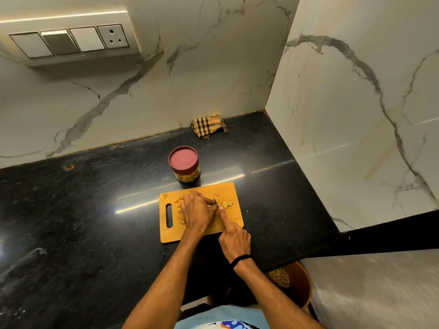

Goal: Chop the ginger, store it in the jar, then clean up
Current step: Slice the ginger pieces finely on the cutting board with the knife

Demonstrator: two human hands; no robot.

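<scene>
Right hand (pixel 234 238): closed round the handle of a knife (pixel 216 201), handle hidden in the fist, index finger laid straight along the back of the blade; black band (pixel 240 259) on the wrist. Knife: short blade, tip pointing away from the person, edge down on the board. Left hand (pixel 197 210): knuckles up, fingers curled down and pinning ginger (pixel 227 204) to the board against the left face of the blade; the pinned part is almost wholly covered by the fingers, and a knobbly tan lump shows just right of the blade. Ginger slices (pixel 180 218): several pale pieces lying on the board to the left of the left hand, one more near the far left corner. Cutting board (pixel 231 191): wooden, rectangular, handle slot at its left end, flat on the counter. Jar (pixel 184 162): upright just beyond the board's far edge, red lid on, yellowish contents showing through the clear wall. Cloth (pixel 209 127): checked, bunched, at the foot of the back wall. Counter (pixel 95 210): black polished stone. Walls: white veined marble, with a switch panel (pixel 71 41) at upper left.
</scene>
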